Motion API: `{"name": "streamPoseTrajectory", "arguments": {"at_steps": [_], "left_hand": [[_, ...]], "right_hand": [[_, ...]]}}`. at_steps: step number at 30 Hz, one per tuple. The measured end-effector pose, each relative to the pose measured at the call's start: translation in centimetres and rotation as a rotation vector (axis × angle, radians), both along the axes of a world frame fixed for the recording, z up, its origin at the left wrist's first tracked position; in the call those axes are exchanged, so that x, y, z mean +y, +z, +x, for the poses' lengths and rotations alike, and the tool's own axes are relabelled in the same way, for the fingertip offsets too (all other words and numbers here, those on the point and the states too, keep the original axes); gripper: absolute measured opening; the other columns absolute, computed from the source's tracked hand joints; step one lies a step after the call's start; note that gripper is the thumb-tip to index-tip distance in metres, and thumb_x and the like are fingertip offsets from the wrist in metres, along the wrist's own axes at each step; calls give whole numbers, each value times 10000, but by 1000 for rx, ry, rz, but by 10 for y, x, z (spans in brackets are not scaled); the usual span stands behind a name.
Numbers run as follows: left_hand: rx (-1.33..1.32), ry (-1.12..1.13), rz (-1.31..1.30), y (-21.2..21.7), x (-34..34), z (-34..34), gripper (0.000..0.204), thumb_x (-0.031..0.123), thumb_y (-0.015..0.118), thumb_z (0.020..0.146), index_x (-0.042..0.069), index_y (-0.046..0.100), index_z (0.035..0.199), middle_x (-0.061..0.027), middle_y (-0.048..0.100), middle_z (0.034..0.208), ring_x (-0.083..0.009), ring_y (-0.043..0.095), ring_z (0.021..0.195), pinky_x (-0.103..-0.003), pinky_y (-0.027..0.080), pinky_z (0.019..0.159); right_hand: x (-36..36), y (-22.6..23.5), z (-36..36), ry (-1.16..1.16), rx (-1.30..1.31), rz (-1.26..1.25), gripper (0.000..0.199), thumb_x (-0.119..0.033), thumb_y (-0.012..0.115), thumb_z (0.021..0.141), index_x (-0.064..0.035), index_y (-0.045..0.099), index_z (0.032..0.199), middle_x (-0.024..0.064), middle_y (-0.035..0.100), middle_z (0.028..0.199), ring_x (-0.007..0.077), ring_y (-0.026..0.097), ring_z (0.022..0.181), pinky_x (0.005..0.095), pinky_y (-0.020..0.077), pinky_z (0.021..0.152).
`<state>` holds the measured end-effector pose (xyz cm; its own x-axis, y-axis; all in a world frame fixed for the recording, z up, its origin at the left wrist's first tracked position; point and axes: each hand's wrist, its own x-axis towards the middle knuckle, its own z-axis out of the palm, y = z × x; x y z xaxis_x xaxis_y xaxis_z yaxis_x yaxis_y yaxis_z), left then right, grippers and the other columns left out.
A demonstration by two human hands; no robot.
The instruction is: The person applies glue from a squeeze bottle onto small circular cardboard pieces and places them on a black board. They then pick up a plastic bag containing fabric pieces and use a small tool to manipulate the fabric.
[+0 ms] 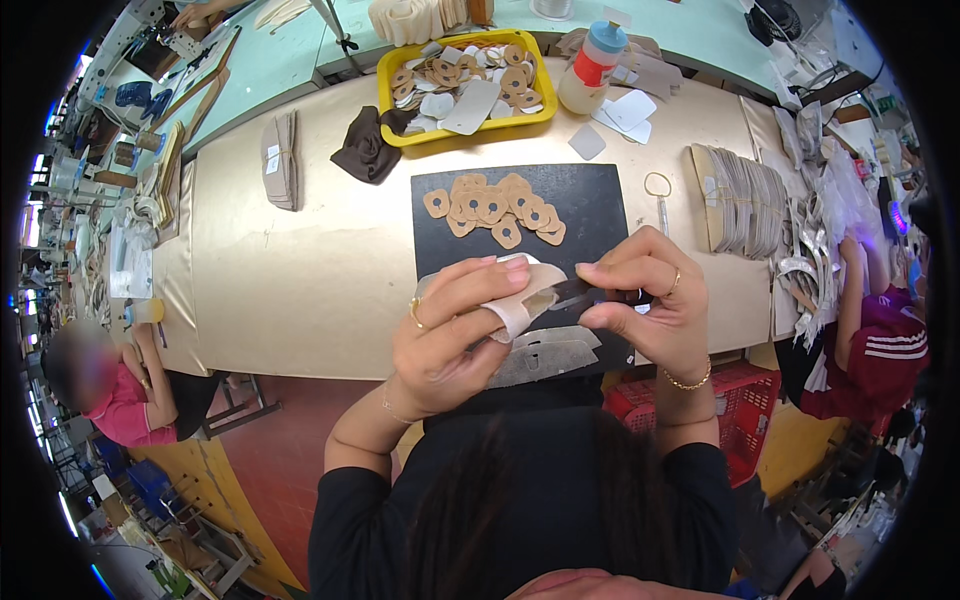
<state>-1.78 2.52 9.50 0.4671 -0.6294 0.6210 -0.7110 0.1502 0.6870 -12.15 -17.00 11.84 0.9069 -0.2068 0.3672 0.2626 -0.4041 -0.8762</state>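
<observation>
My left hand [445, 335] is closed round a curled piece of beige sheet material [522, 305], its fingers over the outer face. Opposite it, my right hand [655, 300] pinches a small dark tool with a narrow blade [572, 294], whose exact kind I cannot make out. The blade reaches the open edge of the beige piece. Both hands are above a black mat [590, 205]. Farther up the mat lies a loose pile of tan rounded pieces [488, 206] with holes in their middles. Below the left fingers, a grey flat piece with cut-outs [550, 356] lies at the mat's near edge.
Beyond the mat stand a yellow basket [470, 137] of tan and white pieces and a blue-capped bottle [592, 70]. Dark cloth [366, 150] and a tied bundle [282, 160] lie left; a larger bundle [735, 200] and a ring-ended tool [660, 200] right. Co-workers sit either side.
</observation>
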Motion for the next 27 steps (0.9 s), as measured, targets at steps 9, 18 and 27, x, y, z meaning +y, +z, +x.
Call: {"name": "streamPoseTrajectory", "arguments": {"at_steps": [9,18,27], "left_hand": [[221,-134,-56,3,0,2,239,-144,643,637,-11,635,834,-133,657,1041,-285,644,997,-399,480,838],[339,-191,-46,4,1,1,213,-131,612,707,-23,659,884,-155,638,1035,-324,631,1011,-453,465,910],[375,-243,-36,5,2,3,233,-151,618,680,-33,651,879,-157,645,1056,-303,635,999,-374,506,858]], "right_hand": [[-4,10,5,121,106,27,321,-147,824,661,-51,709,945,35,579,771,113,516,669,242,389,560],[-2,7,2,93,104,35,289,-124,821,657,-44,714,913,32,565,738,122,532,657,249,397,562],[-2,11,2,125,147,68,273,-99,815,661,-39,714,907,35,566,730,117,529,646,242,387,560]]}}
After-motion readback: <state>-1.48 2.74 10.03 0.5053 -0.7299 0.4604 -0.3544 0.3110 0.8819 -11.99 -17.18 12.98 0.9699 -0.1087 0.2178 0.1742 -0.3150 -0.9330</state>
